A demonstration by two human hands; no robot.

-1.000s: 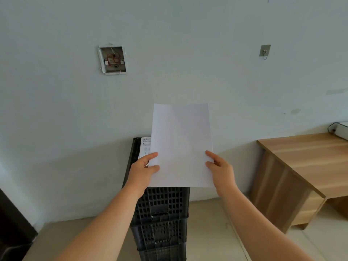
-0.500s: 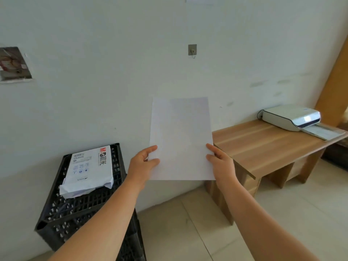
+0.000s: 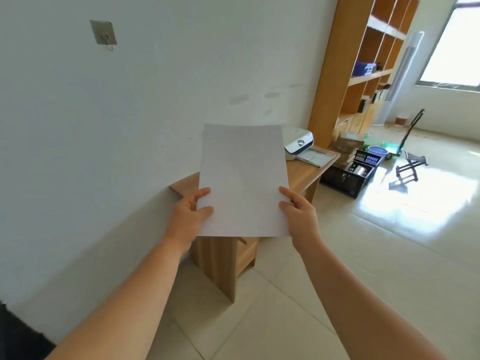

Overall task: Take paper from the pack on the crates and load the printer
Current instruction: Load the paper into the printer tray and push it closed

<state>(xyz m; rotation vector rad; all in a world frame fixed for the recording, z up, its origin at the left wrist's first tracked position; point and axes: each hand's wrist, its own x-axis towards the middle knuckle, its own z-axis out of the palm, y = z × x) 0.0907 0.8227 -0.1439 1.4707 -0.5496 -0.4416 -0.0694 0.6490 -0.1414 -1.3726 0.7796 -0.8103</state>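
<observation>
You hold the paper (image 3: 242,178) upright at the centre of the frame, your left hand (image 3: 188,216) and right hand (image 3: 298,213) each pinching a lower side edge, probably to keep the sheets flat and squared. Behind its upper right corner sits the printer (image 3: 298,145) on the wooden surface (image 3: 304,172). A bookshelf (image 3: 363,63) fills the upper right.

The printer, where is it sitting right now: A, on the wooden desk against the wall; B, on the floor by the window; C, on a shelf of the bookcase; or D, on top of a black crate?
A: the printer rests on the wooden desk beside the wall, partly hidden behind the held paper.
</observation>
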